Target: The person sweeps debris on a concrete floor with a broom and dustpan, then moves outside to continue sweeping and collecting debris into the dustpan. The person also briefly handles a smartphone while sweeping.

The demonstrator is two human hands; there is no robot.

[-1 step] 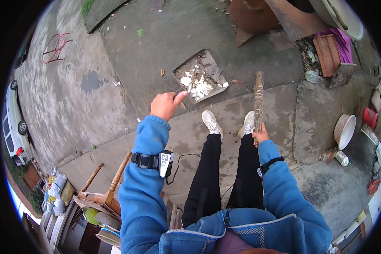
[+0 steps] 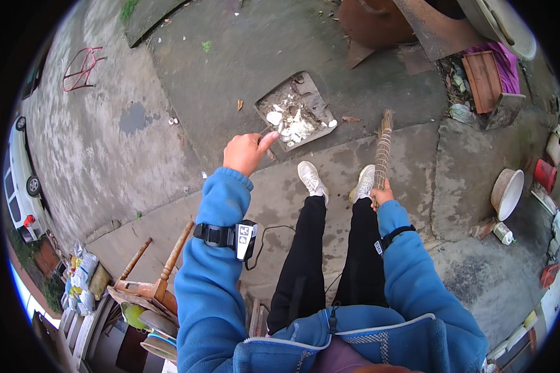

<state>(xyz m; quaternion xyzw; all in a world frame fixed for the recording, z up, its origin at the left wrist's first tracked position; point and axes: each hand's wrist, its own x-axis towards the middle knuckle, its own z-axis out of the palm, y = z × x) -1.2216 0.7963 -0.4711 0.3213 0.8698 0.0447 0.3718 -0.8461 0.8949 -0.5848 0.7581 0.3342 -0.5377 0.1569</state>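
Note:
My left hand (image 2: 243,153) is closed, thumb stretched along the handle of a shallow dustpan (image 2: 308,142), which is out ahead of my feet at ground level. White broken pieces (image 2: 297,127) and dark dirt lie in the pan. In my right hand (image 2: 382,193) I grip the bound end of a straw hand broom (image 2: 383,149). Its bristle end points away from me, to the right of the pan and apart from it.
A wooden stool (image 2: 162,286) lies tipped at the lower left. A white basin (image 2: 507,194) and a red container (image 2: 545,174) are at the right. Rusty metal (image 2: 373,28) stands at the far right. A pink frame (image 2: 82,69) lies far left; a white car (image 2: 22,180) is beyond.
The broom's bristle end has tipped slightly to the right and toward me. My left hand and the dustpan look nearly still.

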